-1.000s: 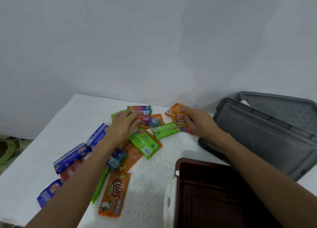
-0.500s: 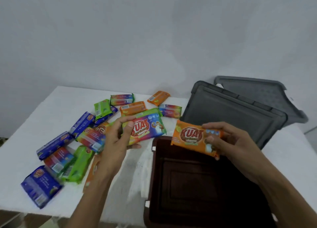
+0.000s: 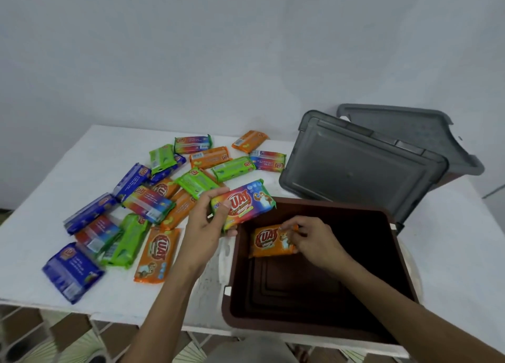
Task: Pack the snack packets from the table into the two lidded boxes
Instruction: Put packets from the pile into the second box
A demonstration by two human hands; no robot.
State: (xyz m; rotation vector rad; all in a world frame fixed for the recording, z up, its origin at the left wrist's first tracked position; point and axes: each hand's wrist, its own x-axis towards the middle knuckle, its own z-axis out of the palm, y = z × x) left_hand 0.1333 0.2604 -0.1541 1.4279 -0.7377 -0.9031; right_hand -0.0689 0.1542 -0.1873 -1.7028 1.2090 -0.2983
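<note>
An open dark brown box (image 3: pixel 393 256) stands at the table's front right. My right hand (image 3: pixel 314 239) is inside it, fingers pinched on an orange snack packet (image 3: pixel 269 241) near the box's far left corner. My left hand (image 3: pixel 205 223) holds a rainbow-coloured snack packet (image 3: pixel 246 202) just above the box's left rim. Several other packets, blue, green, orange and rainbow, lie scattered on the white table (image 3: pixel 90 157) to the left, among them an orange one (image 3: pixel 155 254) near the front. A grey lidded box (image 3: pixel 355 171) sits behind the brown one.
A second grey lid (image 3: pixel 404 127) leans behind the grey box by the wall. The table's front edge runs just below the brown box, with patterned floor (image 3: pixel 68 343) beneath. Bare tabletop shows at the far right.
My right hand has lowered the orange packet from above the brown box down into it. My left hand has carried the rainbow packet rightward to the box's left rim.
</note>
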